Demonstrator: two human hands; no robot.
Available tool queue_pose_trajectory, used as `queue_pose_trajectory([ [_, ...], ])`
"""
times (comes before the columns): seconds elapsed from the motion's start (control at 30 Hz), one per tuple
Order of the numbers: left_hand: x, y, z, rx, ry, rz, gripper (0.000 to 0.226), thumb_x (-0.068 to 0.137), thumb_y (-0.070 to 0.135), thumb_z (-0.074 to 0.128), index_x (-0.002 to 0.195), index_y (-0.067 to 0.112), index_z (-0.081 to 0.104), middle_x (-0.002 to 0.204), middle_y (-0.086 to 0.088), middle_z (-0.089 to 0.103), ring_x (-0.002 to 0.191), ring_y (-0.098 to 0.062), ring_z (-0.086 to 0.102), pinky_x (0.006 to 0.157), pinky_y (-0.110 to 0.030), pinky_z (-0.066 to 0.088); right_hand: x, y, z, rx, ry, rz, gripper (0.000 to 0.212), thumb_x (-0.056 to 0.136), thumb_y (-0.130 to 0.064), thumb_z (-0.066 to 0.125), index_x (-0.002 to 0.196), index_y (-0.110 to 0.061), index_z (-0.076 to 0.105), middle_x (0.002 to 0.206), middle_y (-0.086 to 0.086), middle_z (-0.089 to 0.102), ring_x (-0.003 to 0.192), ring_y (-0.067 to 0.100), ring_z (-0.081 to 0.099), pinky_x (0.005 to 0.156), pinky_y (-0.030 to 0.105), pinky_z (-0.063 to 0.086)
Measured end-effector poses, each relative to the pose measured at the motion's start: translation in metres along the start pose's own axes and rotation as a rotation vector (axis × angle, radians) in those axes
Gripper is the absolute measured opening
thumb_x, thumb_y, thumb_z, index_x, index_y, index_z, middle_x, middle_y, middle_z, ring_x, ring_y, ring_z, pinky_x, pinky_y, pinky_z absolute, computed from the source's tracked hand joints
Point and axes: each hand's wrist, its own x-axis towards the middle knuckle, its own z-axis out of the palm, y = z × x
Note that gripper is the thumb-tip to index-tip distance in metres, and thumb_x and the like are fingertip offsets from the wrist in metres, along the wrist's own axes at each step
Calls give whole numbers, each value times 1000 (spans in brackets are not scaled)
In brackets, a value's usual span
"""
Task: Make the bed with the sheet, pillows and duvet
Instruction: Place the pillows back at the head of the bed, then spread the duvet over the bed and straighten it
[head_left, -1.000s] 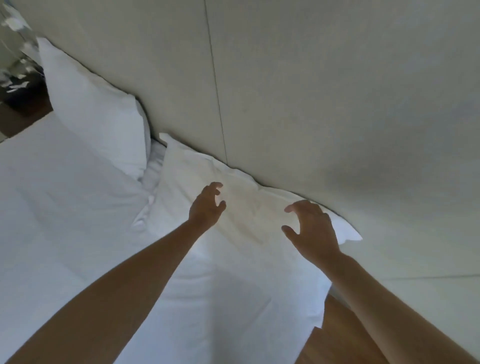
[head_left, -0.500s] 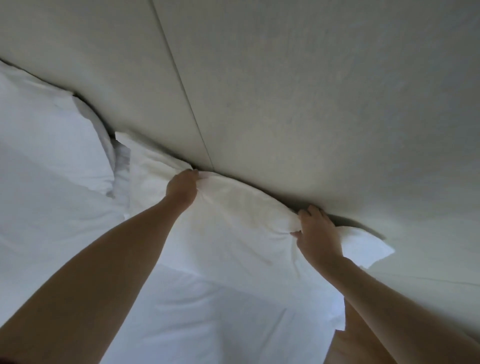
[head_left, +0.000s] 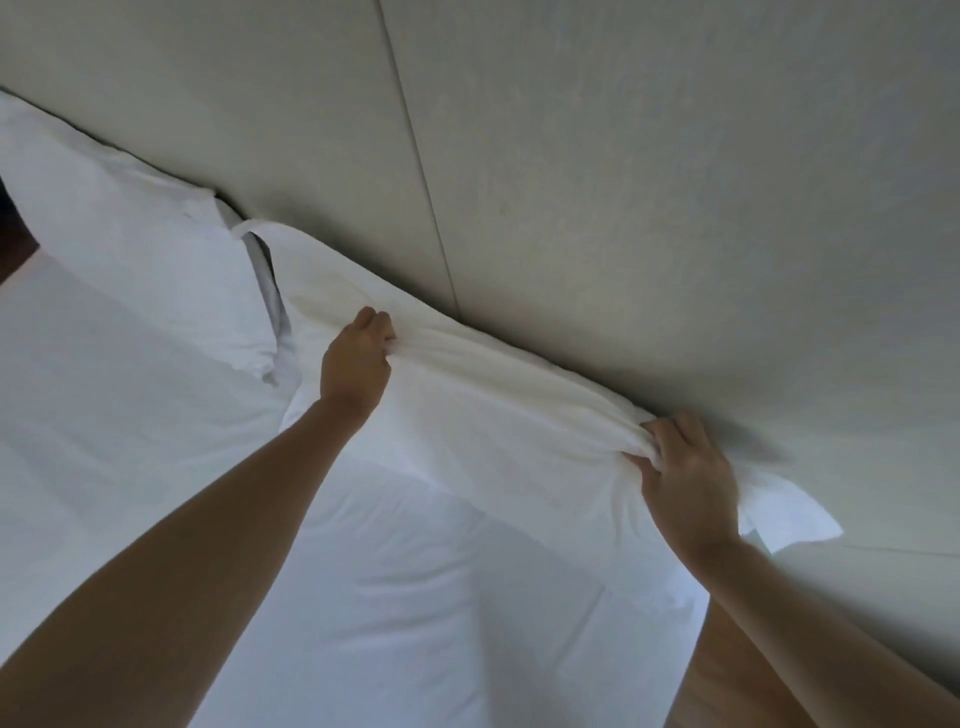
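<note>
A white pillow (head_left: 498, 415) lies along the grey headboard at the right side of the bed. My left hand (head_left: 358, 364) grips a bunch of its cover near the top edge on the left. At the pillow's right end my right hand (head_left: 685, 473) grips bunched fabric, and a loose flap of the cover sticks out beyond it. The pillow's top edge is lifted and drawn taut between my hands. A second white pillow (head_left: 135, 244) leans on the headboard at the left. White bedding (head_left: 395, 613) covers the mattress below.
The padded grey headboard (head_left: 623, 208) fills the upper half of the view, with a vertical seam in it. A strip of wooden floor (head_left: 727, 691) shows at the bed's right edge. Something dark sits at the far left edge.
My hands went from hovering open above the pillow to its top edge, then closed on the cover. The fabric is now bunched and stretched between them.
</note>
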Motion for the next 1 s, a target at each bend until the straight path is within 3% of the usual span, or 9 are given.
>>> queue_pose_trajectory([
  [0.13, -5, 12, 8, -80, -107, -189, 30, 89, -2, 59, 118, 7, 55, 121, -12, 49, 98, -34, 61, 84, -44, 55, 14, 2, -10, -161, -99, -9, 58, 66, -29, 91, 113, -5, 66, 98, 15, 57, 88, 37, 57, 77, 44, 45],
  [0.2, -21, 37, 6, -176, -35, -262, 37, 89, 5, 64, 124, 9, 53, 126, -11, 47, 103, -31, 60, 87, -42, 54, 10, -4, -29, -157, -42, 0, 53, 78, -37, 80, 120, -9, 63, 105, 12, 59, 96, 36, 57, 83, 44, 39],
  [0.3, -76, 117, -1, -488, 58, -337, 21, 87, 14, 68, 106, 14, 59, 107, 0, 58, 86, -17, 64, 77, -36, 56, -21, -10, -67, 65, 80, 51, 29, 90, -35, 64, 110, -15, 66, 103, 1, 63, 98, 24, 58, 87, 39, 37],
  [0.4, -148, 234, -11, -821, -151, -330, 11, 87, 15, 71, 84, 17, 60, 81, 7, 66, 73, -6, 63, 70, -22, 52, -69, 0, -113, 339, 110, 237, 14, 95, -33, 55, 90, -23, 64, 91, -14, 62, 89, 9, 56, 83, 34, 44],
  [0.47, -197, 314, -21, -958, -288, -276, 13, 87, 15, 71, 81, 18, 61, 76, 9, 66, 74, -9, 64, 67, -15, 49, -109, 18, -151, 422, 145, 395, 13, 95, -32, 54, 85, -26, 61, 85, -22, 58, 85, 5, 56, 76, 27, 48],
  [0.57, -268, 427, -39, -1127, -480, -187, 14, 89, 13, 70, 80, 19, 61, 76, 9, 67, 74, -9, 65, 68, -14, 49, -183, 56, -216, 385, 269, 567, 10, 94, -26, 58, 85, -23, 63, 82, -19, 59, 81, 7, 59, 68, 23, 48],
  [0.63, -320, 499, -52, -1189, -613, -60, 14, 90, 11, 69, 82, 19, 62, 77, 8, 67, 74, -9, 65, 68, -15, 50, -246, 87, -268, 307, 377, 658, 9, 96, -19, 62, 87, -22, 64, 83, -16, 60, 80, 8, 60, 67, 24, 49],
  [0.73, -411, 586, -76, -1238, -751, 166, 13, 88, 6, 70, 82, 15, 63, 75, 3, 67, 72, -12, 64, 67, -15, 48, -361, 122, -341, 173, 533, 817, 15, 94, -14, 67, 90, -28, 63, 84, -20, 59, 81, 7, 60, 70, 14, 47],
  [1.0, -737, 700, -115, -1002, -1216, 703, 13, 87, 13, 72, 81, 21, 63, 75, 11, 66, 72, -8, 64, 65, -13, 46, -738, 111, -456, 15, 1047, 1283, 12, 93, -33, 58, 82, -36, 57, 80, -12, 60, 81, 12, 60, 69, 14, 41],
])
